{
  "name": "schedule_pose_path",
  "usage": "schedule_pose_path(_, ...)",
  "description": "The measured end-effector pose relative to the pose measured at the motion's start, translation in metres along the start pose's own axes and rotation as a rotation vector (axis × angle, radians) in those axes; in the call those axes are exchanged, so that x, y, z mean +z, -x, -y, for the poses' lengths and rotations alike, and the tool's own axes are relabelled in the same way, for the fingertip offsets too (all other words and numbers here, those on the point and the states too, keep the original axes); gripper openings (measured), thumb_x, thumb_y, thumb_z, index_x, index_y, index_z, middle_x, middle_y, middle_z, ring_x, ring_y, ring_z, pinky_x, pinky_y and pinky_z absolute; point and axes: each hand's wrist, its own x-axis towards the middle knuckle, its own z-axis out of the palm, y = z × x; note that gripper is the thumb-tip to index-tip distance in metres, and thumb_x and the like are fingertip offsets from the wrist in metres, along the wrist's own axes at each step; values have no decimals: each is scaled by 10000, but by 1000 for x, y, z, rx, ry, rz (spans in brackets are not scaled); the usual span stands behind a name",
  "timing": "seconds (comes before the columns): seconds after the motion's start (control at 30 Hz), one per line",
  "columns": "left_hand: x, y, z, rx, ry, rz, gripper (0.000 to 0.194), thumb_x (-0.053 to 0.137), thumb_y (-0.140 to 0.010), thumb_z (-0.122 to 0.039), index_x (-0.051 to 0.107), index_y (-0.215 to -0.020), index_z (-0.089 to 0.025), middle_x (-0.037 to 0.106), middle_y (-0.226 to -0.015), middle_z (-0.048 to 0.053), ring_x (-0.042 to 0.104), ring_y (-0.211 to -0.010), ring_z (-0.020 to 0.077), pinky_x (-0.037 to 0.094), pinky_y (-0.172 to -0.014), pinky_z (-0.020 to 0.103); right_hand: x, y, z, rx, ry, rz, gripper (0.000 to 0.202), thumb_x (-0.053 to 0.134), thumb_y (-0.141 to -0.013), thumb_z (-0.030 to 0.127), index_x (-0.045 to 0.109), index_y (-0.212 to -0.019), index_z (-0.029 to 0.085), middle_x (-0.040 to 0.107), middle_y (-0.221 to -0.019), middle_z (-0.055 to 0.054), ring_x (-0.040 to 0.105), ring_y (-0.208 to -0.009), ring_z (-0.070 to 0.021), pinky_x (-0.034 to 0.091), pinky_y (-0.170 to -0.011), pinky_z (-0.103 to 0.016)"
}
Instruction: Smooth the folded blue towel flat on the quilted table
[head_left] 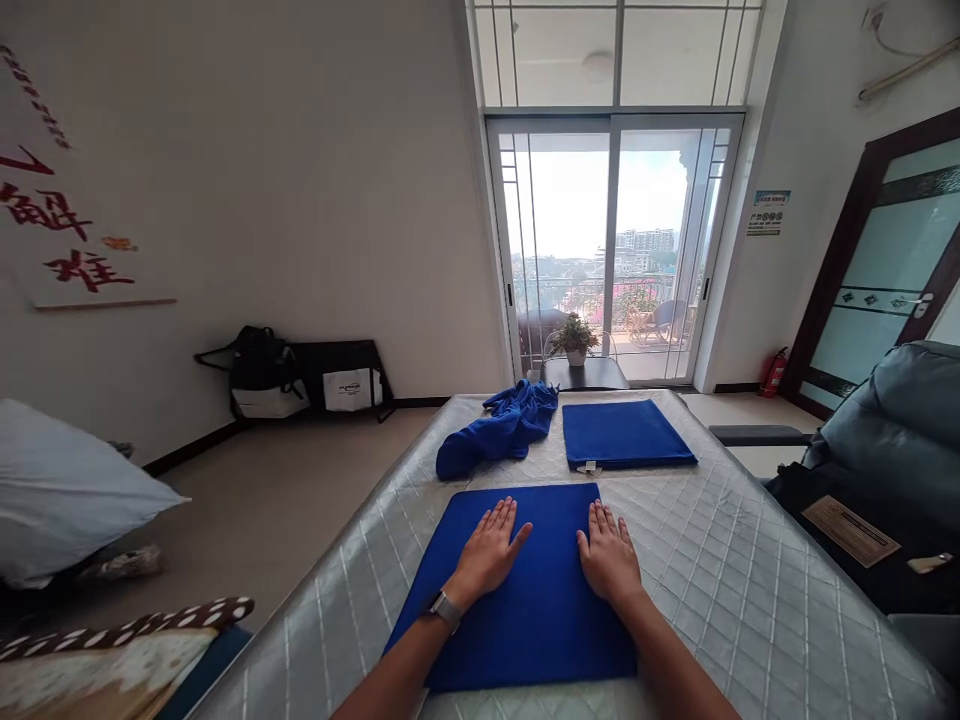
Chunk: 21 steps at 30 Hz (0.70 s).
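Observation:
A flat blue cloth lies spread on the quilted silver-grey mattress. My left hand, with a watch on its wrist, rests palm down on the cloth's left part, fingers stretched out. Over the right edge of the same cloth lies my right hand, also palm down with extended fingers. Neither hand grips anything. Beyond them, a neat blue rectangle of folded cloth with a small white tag sits at the right. A crumpled blue cloth is heaped to its left.
Past the mattress's far end, a potted plant stands on a dark chair. A dark armchair holding a black item is at the right. White bedding is at the left; bags lean against the wall.

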Motion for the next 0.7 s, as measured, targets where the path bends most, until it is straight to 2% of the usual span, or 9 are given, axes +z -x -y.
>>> schedule_pose_path(0.13,-5,17,51,-98,-40,-23,764,171,-983,-632,307,-1523,-110,306,-1590,148,252,-1476,254,209,-1199,453,2,0,-1,-6,19,-2,664,174,-980,431,158,-1558,105,131,-1620,-51,78,-1499,-187,-15,-1205,-392)
schedule_pose_path(0.27,-4,28,77,-174,-32,-56,813,173,-968,-661,291,-1522,-78,297,-1590,158,255,-1474,261,212,-1199,452,0,0,0,3,40,5,671,165,-981,444,143,-1559,104,127,-1622,-50,74,-1499,-183,-8,-1205,-385)
schedule_pose_path(0.7,-5,27,74,-200,-3,-96,885,167,-948,-694,304,-1506,-21,283,-1584,182,266,-1469,278,214,-1201,437,-4,-2,2,12,168,63,671,154,-985,472,126,-1563,134,122,-1625,-38,102,-1497,-192,36,-1204,-404)
